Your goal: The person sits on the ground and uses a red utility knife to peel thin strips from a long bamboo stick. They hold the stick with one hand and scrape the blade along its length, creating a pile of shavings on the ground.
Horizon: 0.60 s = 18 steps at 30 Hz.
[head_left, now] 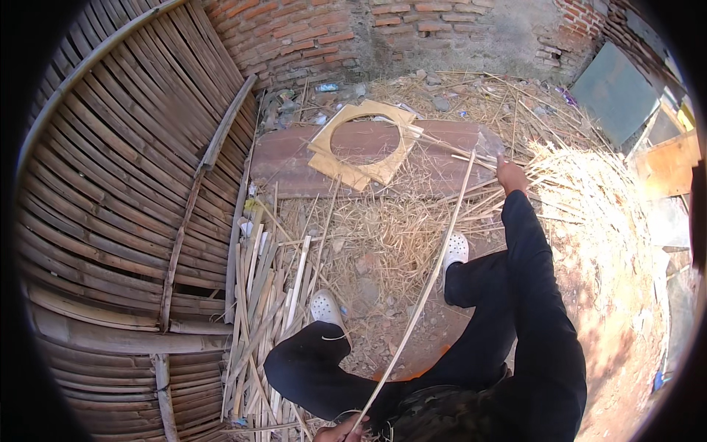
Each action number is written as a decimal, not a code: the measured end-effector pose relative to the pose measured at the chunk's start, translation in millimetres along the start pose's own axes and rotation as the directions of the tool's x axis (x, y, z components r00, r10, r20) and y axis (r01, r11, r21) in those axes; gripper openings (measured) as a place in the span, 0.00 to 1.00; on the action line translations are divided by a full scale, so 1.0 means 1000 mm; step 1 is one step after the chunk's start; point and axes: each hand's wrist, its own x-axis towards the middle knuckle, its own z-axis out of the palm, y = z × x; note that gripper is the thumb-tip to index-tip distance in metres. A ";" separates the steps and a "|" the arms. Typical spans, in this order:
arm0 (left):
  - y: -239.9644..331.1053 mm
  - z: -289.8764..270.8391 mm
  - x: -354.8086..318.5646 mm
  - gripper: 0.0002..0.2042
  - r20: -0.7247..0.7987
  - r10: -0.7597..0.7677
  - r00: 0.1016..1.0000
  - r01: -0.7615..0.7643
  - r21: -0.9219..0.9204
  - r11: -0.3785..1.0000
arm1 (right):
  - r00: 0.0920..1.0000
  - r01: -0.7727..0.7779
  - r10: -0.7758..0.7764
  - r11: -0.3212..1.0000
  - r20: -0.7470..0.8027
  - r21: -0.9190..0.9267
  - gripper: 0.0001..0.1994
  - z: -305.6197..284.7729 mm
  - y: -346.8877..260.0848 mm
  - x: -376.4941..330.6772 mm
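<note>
Left hand half off-frame.

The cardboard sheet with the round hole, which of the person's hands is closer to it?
Right. The right hand is stretched out just to the right of the cardboard sheet, at the far end of the long bamboo strip. The left hand holds the strip's near end, close to the body.

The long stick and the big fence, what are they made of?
The stick looks like a thin split bamboo strip: pale, dry, matte, slightly bowed between the left hand and right hand. The fence looks like weathered brown bamboo slats, judging by its ridged, rounded strips.
</note>
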 end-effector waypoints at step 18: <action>0.110 -0.089 0.193 0.13 -0.484 0.650 0.586 -0.810 -0.336 0.480 | 0.649 0.551 -0.754 0.369 -0.106 0.749 0.28 -0.088 -0.161 -0.155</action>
